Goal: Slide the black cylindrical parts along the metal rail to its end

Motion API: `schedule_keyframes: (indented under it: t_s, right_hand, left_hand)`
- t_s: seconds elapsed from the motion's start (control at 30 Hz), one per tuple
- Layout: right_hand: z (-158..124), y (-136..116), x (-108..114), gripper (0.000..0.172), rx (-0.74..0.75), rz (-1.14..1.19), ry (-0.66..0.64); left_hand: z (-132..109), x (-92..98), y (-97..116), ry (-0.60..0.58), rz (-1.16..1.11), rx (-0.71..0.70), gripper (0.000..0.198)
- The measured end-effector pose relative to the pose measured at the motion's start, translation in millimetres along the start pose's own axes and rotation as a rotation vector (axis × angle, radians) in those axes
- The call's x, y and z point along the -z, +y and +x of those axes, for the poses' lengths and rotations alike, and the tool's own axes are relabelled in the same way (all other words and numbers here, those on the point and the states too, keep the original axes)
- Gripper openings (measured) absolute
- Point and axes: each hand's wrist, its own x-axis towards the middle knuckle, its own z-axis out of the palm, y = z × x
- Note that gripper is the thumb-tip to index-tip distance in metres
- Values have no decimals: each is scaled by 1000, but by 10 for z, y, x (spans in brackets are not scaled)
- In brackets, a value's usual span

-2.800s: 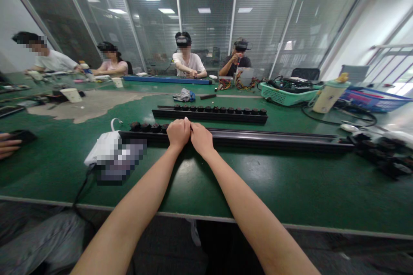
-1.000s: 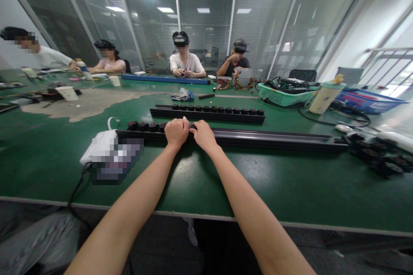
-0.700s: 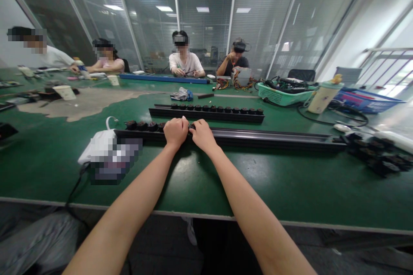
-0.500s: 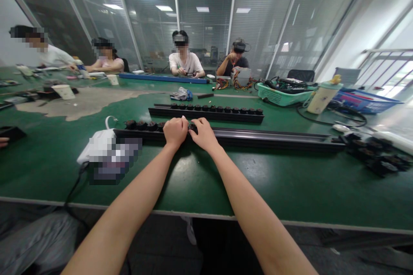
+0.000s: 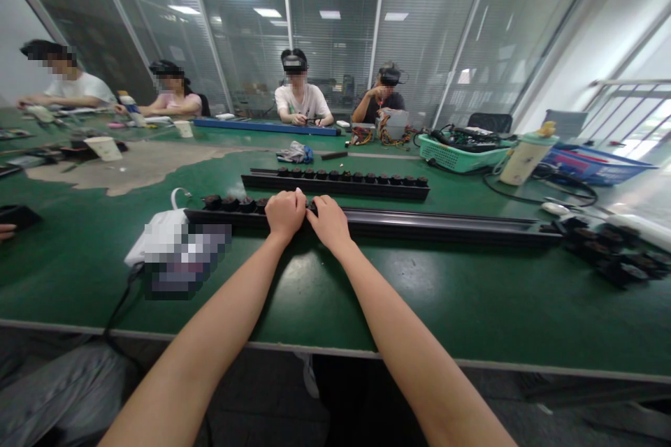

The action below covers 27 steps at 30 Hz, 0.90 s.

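A long black rail (image 5: 445, 225) lies across the table in front of me, with a row of black socket-like pieces (image 5: 229, 204) seated in its left part. My left hand (image 5: 286, 213) is closed over the rail at the right end of that row, its fingers curled out of sight. Right beside it, my right hand (image 5: 328, 216) has its fingers bent round a small black piece (image 5: 313, 207) at the rail, mostly covered by the fingers. Behind lies a second black rail (image 5: 335, 186), filled with similar pieces.
Loose black pieces (image 5: 623, 251) are heaped at the right. A white box (image 5: 157, 234) with a cable sits left, near a blurred-out item. Further back are a green basket (image 5: 456, 157), a cream bottle (image 5: 524, 160), a crumpled cloth (image 5: 294, 152) and several people across the table.
My right hand has shifted very slightly at the rail; my left hand stays in place. At the far left, a person has drawn an arm back.
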Motion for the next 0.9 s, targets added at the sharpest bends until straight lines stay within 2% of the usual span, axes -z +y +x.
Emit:
schedule_keyframes:
  t_s: [0.53, 0.9]
  right_hand:
    - [-11, -11, -20, 24, 4, -103, 41]
    - [-59, -40, 75, 27, -60, -91, 76]
  left_hand:
    - [2, 10, 14, -8, -7, 8, 65]
    - [-3, 16, 23, -7, -9, 13, 64]
